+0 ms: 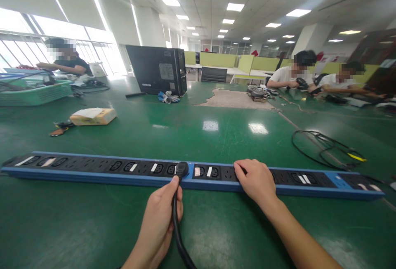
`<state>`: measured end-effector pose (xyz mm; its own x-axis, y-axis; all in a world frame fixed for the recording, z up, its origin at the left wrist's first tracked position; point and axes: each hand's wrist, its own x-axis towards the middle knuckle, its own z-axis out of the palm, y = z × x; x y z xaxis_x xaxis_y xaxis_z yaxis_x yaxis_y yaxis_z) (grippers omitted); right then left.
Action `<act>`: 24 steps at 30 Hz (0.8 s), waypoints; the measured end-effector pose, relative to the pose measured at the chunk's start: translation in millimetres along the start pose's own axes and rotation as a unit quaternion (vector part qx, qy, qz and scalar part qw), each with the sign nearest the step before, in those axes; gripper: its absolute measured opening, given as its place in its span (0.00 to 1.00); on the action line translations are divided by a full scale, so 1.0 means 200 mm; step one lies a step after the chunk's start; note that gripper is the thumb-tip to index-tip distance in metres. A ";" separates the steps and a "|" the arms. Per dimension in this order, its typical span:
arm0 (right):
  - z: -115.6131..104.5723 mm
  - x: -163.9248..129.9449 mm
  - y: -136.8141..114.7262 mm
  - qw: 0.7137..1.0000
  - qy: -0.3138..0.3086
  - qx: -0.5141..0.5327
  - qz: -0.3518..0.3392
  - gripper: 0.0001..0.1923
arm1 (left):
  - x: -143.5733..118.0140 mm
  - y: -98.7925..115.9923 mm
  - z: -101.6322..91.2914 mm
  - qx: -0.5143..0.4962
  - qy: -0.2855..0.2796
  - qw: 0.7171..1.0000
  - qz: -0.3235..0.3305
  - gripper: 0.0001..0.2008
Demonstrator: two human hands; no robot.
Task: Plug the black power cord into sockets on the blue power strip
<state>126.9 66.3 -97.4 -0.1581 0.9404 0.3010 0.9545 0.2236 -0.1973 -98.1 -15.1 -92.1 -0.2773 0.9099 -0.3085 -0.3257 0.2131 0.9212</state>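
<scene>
Green tabletop (229,141) bears a power strip (206,181) gripped under right hand (257,180), left hand (161,208) holding plug (182,168) apparently against it.

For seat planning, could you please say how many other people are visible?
3: one person beyond the green basket, a second person toward the right, a third person at far right. Others may be hidden.
</scene>
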 end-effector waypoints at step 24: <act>0.02 0.00 0.01 0.999 0.034 0.005 -0.010 0.15 | 0.01 0.03 0.04 -0.076 0.010 0.996 -0.047 0.24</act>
<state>128.3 67.4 -102.0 -0.1595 0.9160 0.3680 0.9489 0.2451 -0.1989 -93.2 -9.0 -85.0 -0.2566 0.8805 -0.3987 -0.4834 0.2402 0.8418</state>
